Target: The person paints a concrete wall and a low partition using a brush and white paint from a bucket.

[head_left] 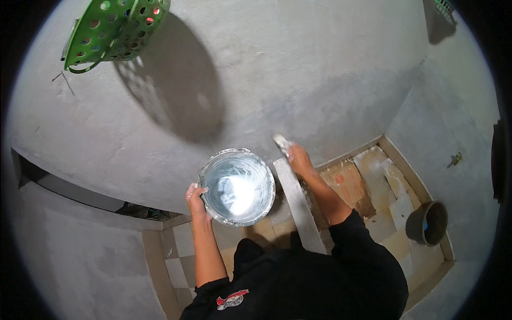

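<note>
My left hand [196, 201] grips the rim of a round bucket [265, 184], fingers wrapped over its left edge. White, shiny paint [234, 196] lies in the bottom, and dried smears coat the rim and inner wall. My right hand [298, 159] is closed round a paintbrush [281, 142], its pale tip pointing up and left at the grey wall [320, 106]. Whether the bristles touch the wall I cannot tell. White paint marks show on the fingers of both hands.
A low, narrow partition [300, 208] stands between the bucket and my right forearm. Flattened cardboard [345, 182] covers part of the tiled floor [392, 226]. A dark bucket [415, 226] sits at the right. A perforated green basket [114, 34] hangs high on the left.
</note>
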The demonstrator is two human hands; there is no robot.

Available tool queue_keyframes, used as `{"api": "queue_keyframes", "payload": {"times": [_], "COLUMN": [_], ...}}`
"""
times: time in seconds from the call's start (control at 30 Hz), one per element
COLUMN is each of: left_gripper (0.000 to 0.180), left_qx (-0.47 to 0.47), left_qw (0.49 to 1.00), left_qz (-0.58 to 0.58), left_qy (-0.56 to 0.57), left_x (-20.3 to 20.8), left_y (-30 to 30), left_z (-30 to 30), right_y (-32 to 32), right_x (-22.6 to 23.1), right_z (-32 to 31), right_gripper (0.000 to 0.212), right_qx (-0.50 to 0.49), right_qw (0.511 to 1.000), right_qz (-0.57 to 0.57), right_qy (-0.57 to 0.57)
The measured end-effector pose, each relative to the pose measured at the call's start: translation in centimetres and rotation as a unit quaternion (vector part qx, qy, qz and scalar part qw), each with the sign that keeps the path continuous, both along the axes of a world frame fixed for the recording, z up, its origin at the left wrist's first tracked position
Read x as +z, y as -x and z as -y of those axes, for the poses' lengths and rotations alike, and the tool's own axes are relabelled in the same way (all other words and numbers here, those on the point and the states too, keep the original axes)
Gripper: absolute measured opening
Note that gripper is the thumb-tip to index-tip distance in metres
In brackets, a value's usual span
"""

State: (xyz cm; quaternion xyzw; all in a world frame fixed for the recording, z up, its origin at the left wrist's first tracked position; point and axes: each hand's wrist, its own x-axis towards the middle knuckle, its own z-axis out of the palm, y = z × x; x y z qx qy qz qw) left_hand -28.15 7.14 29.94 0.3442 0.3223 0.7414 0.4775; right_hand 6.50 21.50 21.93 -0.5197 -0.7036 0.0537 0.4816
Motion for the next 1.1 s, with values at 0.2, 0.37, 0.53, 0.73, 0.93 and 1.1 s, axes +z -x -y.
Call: {"api": "queue_keyframes", "payload": {"times": [0.2, 0.37, 0.53, 0.73, 0.93, 1.1], "left_gripper": [0.012, 0.013, 0.013, 0.015, 0.015, 0.018], "left_qx": [-0.03, -0.085, -0.151, -0.212, -0.274, -0.359], "left_qw": [0.999, 0.996, 0.986, 0.974, 0.958, 0.929], "left_qz": [-0.01, -0.017, -0.054, -0.075, -0.073, -0.09], "left_qy": [0.025, 0.036, 0.042, 0.035, 0.037, 0.024], "left_x": [-0.7, -0.8, -1.8, 0.2, 1.7, 3.0], "left_y": [1.4, 0.6, 3.6, 5.0, 6.4, 8.1], "left_z": [-1.0, -2.8, -4.6, -5.1, -5.6, -6.3], "right_y": [2.2, 0.0, 4.0, 12.9, 20.0, 23.3], "right_x": [10.5, 1.6, 0.9, 8.0, 7.0, 5.6], "right_z": [3.6, 1.1, 7.5, 19.9, 21.2, 21.2], "right_gripper": [0.035, 0.036, 0.024, 0.018, 0.016, 0.016], "right_qx": [0.044, -0.003, -0.086, -0.153, -0.192, -0.29], "right_qw": [0.96, 0.989, 0.985, 0.907, 0.94, 0.926], "right_qz": [-0.062, -0.059, -0.146, -0.374, -0.278, -0.239], "right_qy": [-0.27, -0.134, -0.014, -0.116, 0.033, 0.042]}}
